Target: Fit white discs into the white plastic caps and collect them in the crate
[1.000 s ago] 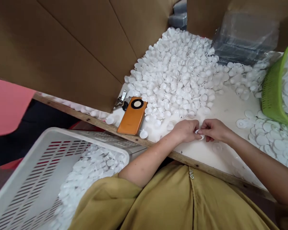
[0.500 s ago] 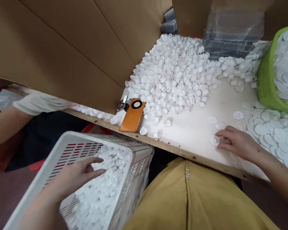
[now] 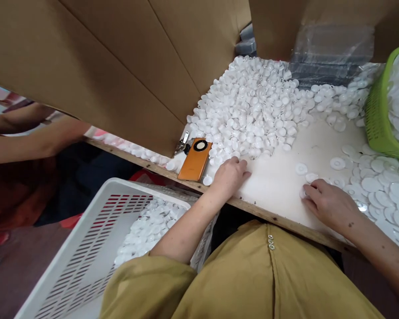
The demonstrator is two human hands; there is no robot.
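My left hand [image 3: 231, 177] rests at the front of the table with its fingers curled down, beside a heap of small white plastic cups [image 3: 249, 110]. Whatever its fingertips close on is hidden beneath them. My right hand [image 3: 327, 201] pinches the edge of a small white plastic saucer [image 3: 303, 193] against the tabletop. Other saucers lie just beyond it, among them a single saucer [image 3: 301, 169] and one with a raised ring [image 3: 338, 163]. A spread of overlapping saucers [image 3: 382, 190] covers the table to the right of this hand.
An orange phone [image 3: 195, 163] lies near the wooden table edge [image 3: 272, 218], with keys [image 3: 183, 144] beside it. A white basket [image 3: 96, 239] holding cups stands below left. A green basket [image 3: 379, 102] is at right. Cardboard [image 3: 136, 75] screens off a co-worker's arms [image 3: 36, 137].
My left hand has gone from over the white basket up to the table, beside the cup heap. The right hand stays at the saucer. A co-worker's gloved hand has left view behind the cardboard.
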